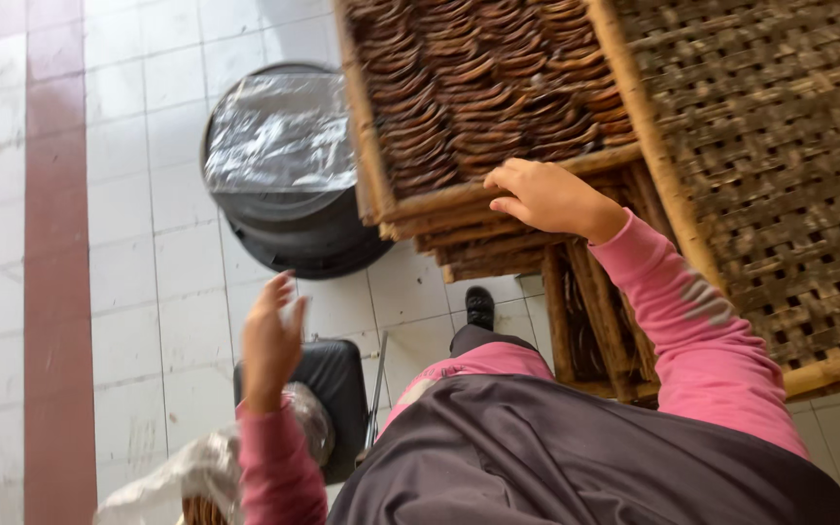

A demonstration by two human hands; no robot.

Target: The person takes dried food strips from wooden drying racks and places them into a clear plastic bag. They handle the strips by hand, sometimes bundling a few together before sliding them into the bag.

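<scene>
Right hand [543, 197] clenched on wooden tray [498, 190] edge, left hand [271, 340] released, black bin [289, 175] beside.

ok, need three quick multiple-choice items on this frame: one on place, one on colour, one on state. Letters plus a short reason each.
1. Where does the right hand rest?
A. on the front rim of the top wooden tray
B. on the black bin
C. on the floor

2. What colour are the sleeves?
A. white
B. pink
C. green

3. How is the left hand?
A. clenched on a tray
B. raised, open, holding nothing
C. inside the bin

Key: 1 A, the fingers curl over the tray's edge, next to the rows of brown strips. 2 B, both forearms show pink fabric. 3 B, the fingers are spread in the air above the tiled floor, apart from the black bin.
</scene>
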